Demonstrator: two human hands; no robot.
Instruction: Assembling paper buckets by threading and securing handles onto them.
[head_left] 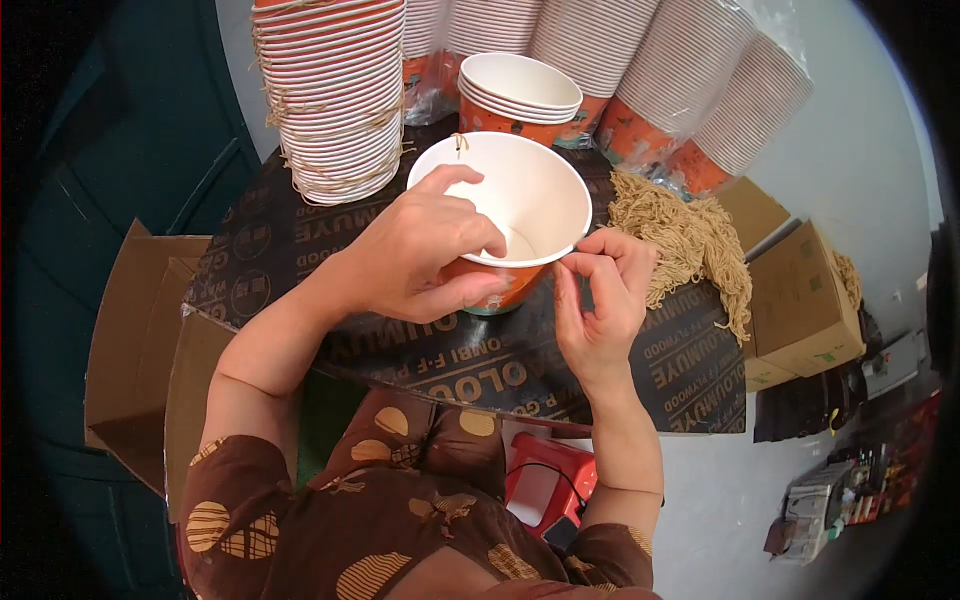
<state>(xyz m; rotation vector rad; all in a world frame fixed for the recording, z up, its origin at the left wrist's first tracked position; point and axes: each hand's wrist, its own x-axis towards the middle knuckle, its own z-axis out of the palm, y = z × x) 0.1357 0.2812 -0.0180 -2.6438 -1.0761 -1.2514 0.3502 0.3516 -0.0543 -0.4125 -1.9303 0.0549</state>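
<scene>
A white paper bucket [505, 190] with an orange printed outside stands tilted on the dark table in front of me, its mouth toward me. A short tan cord [461, 143] is looped through its far left rim. My left hand [430, 245] holds the near rim, fingers inside the bucket and thumb outside. At the rim's right side, my right hand [607, 290] is closed in a pinch against the edge; what lies between its fingertips is too small to make out. Just right of that hand is a heap of tan cords [680, 235].
A tall stack of corded buckets [335, 110] stands far left. Behind my bucket is a short bucket stack [520, 85], with several plastic-wrapped stacks [690, 75] along the wall. Cardboard boxes flank the dark printed tabletop [480, 375]. A red stool [550, 480] is below.
</scene>
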